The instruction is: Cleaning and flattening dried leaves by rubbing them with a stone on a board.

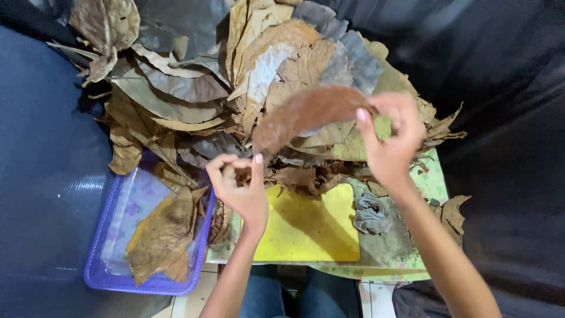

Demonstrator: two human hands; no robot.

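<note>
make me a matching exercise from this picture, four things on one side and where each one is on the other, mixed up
Things:
1. reddish-brown leaf
2. grey cloth
3. yellow board
4. purple tray

Places:
A. at the left edge of the table, with brown leaves lying in it
B. held up over the leaf pile between the left hand and the right hand
C. crumpled on the table just right of the yellow board
D. flat on the table between the person's forearms

Pairs: 1-B, 2-C, 3-D, 4-A
</note>
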